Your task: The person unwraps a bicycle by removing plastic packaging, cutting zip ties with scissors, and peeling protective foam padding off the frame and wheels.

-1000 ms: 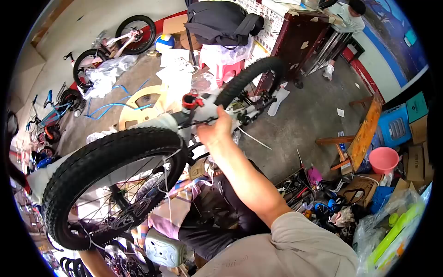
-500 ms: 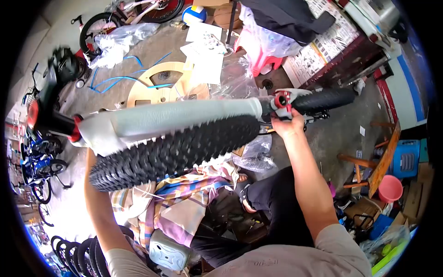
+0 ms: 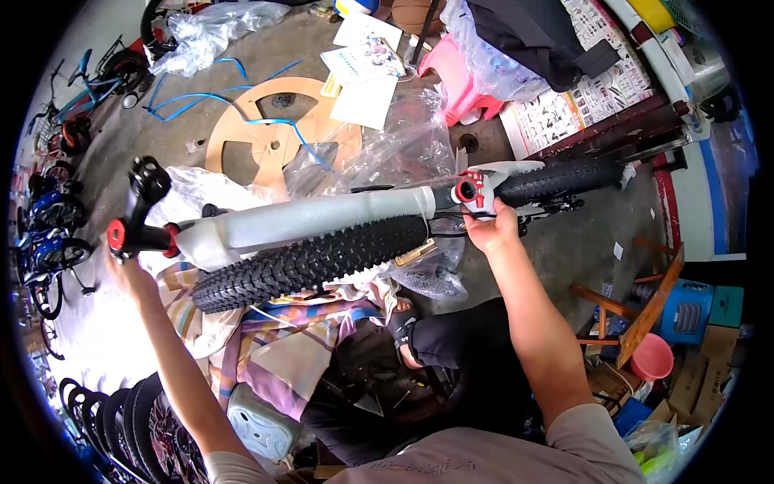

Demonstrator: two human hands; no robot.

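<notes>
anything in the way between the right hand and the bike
Nothing visible: the right hand is directly on the bike, close beside the red clamp.

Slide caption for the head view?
Left hand at the stem, right hand by the red clamp, wrapped bicycle frame between.

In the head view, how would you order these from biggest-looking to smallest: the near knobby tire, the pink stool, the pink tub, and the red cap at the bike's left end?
1. Knobby tire
2. Pink stool, partly covered by plastic
3. Pink tub
4. Red cap
</notes>
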